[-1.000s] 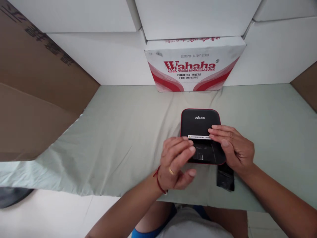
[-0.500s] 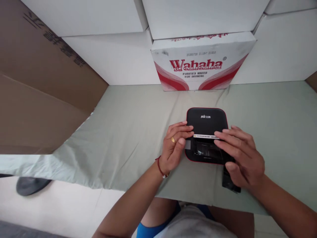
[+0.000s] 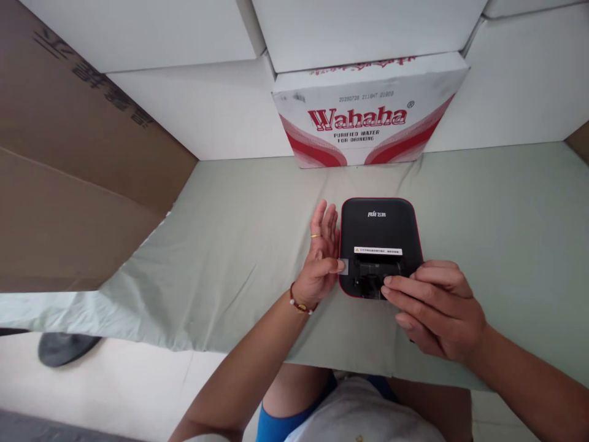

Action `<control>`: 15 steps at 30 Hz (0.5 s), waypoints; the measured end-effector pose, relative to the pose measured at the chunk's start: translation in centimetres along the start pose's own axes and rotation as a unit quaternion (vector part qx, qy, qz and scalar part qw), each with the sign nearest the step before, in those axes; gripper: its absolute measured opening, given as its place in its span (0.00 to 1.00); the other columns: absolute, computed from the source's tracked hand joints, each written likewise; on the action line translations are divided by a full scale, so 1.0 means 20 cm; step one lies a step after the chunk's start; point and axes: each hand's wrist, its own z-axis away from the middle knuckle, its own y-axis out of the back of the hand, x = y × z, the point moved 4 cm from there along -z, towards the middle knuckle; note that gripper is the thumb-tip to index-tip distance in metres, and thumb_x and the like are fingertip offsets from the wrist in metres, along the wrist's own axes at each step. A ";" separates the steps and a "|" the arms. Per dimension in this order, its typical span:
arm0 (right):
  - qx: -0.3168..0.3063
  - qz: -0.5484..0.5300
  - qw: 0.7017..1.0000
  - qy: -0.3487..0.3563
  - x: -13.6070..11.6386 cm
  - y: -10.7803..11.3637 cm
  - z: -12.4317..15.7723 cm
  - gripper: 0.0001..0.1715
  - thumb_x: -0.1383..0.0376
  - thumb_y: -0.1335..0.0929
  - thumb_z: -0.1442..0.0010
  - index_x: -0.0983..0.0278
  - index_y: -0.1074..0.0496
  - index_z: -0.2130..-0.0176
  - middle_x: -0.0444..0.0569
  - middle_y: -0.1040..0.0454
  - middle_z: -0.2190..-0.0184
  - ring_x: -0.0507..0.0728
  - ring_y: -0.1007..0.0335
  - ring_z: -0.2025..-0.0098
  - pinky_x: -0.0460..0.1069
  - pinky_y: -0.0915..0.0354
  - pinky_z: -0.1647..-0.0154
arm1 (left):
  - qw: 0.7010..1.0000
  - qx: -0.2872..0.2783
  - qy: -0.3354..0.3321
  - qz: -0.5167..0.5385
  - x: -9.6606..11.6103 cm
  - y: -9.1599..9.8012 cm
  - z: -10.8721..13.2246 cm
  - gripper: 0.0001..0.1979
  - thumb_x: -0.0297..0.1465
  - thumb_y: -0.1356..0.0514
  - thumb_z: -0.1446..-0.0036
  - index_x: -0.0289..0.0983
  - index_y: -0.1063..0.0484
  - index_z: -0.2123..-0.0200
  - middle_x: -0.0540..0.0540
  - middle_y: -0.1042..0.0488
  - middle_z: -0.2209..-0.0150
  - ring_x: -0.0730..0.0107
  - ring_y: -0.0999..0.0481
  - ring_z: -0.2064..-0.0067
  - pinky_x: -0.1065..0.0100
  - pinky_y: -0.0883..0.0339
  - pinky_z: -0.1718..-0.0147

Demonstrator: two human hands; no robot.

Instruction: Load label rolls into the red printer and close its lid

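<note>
Handling, head view (only one): both hands on/at blk device [image 3: 380,230], red rim, lying flat on green cloth [image 3: 243,221], near the front edge, R of ctr.
L hand [image 3: 316,270]: at device's L side; thumb on grey tab [image 3: 346,266]; other fingers straight, close together, pointing away from the body alongside the device. Whether they touch its edge: can't tell.
R hand [image 3: 442,307]: at device's front R corner; fingers bunched, tips reaching over the recess [image 3: 380,269]. Pinching anything or just resting there: can't tell, tips blend w/ dark parts.
Progress (my read): mid-job. Device in place, right way up, recess exposed; neither hand clear of it, so prob. unfinished. Grey tab is on the device, under the thumb. Done vs. left inside recess: too dark to judge.
Recess contents: dark glossy bits, can't ID. White warning strip [image 3: 378,250] sits just behind it, stuck on, text too small.
Wahaha carton [image 3: 359,132]: upright behind device, well apart; contents not visible.
White boxes [image 3: 188,116]: stacked along the back, contents hidden.
Brown carton [image 3: 87,209]: far L, outer side only, inside n/a.
</note>
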 end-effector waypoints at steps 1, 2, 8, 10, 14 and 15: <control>0.000 0.001 1.000 0.007 0.00 0.00 0.00 0.13 0.68 0.31 0.29 0.62 0.17 0.49 0.49 0.11 0.55 0.60 0.25 0.55 0.58 0.23 0.52 | 1.000 -0.004 0.009 0.002 0.00 0.00 0.00 0.57 0.39 0.28 0.48 0.63 0.54 0.22 0.55 0.52 0.16 0.49 0.62 0.14 0.42 0.68 0.16; 0.000 -0.001 1.000 0.018 0.00 0.00 -0.01 0.12 0.68 0.31 0.29 0.64 0.17 0.50 0.50 0.11 0.55 0.59 0.23 0.54 0.57 0.22 0.51 | 1.000 -0.007 0.016 0.002 -0.01 0.00 0.01 0.57 0.38 0.29 0.48 0.63 0.55 0.22 0.55 0.53 0.16 0.49 0.61 0.14 0.42 0.68 0.16; -0.004 -0.019 0.998 0.054 0.00 0.00 -0.02 0.13 0.69 0.30 0.29 0.67 0.17 0.49 0.52 0.11 0.55 0.59 0.16 0.52 0.55 0.16 0.51 | 1.000 0.005 0.014 0.014 -0.01 -0.02 0.03 0.54 0.35 0.29 0.48 0.61 0.51 0.24 0.55 0.54 0.16 0.52 0.64 0.14 0.45 0.69 0.16; -0.013 -0.021 0.998 0.052 -0.01 0.01 -0.02 0.13 0.71 0.30 0.30 0.67 0.17 0.49 0.53 0.11 0.55 0.60 0.15 0.52 0.55 0.16 0.51 | 1.000 0.006 0.012 0.019 -0.02 -0.02 0.03 0.52 0.35 0.29 0.49 0.60 0.48 0.25 0.54 0.54 0.16 0.53 0.63 0.14 0.46 0.68 0.16; -0.058 -0.089 0.994 0.018 0.02 0.08 -0.11 0.10 0.69 0.30 0.28 0.65 0.18 0.51 0.54 0.12 0.55 0.59 0.15 0.54 0.54 0.18 0.51 | 1.000 -0.009 0.002 0.020 -0.04 -0.02 0.03 0.49 0.39 0.28 0.48 0.56 0.45 0.25 0.50 0.48 0.18 0.50 0.57 0.15 0.46 0.63 0.16; -0.075 -0.115 0.991 -0.009 0.04 0.09 -0.15 0.10 0.69 0.31 0.27 0.64 0.18 0.52 0.54 0.12 0.55 0.58 0.15 0.54 0.53 0.18 0.51 | 1.000 -0.011 -0.001 0.023 -0.04 -0.02 0.02 0.49 0.41 0.28 0.47 0.55 0.44 0.25 0.49 0.47 0.18 0.49 0.55 0.15 0.45 0.62 0.17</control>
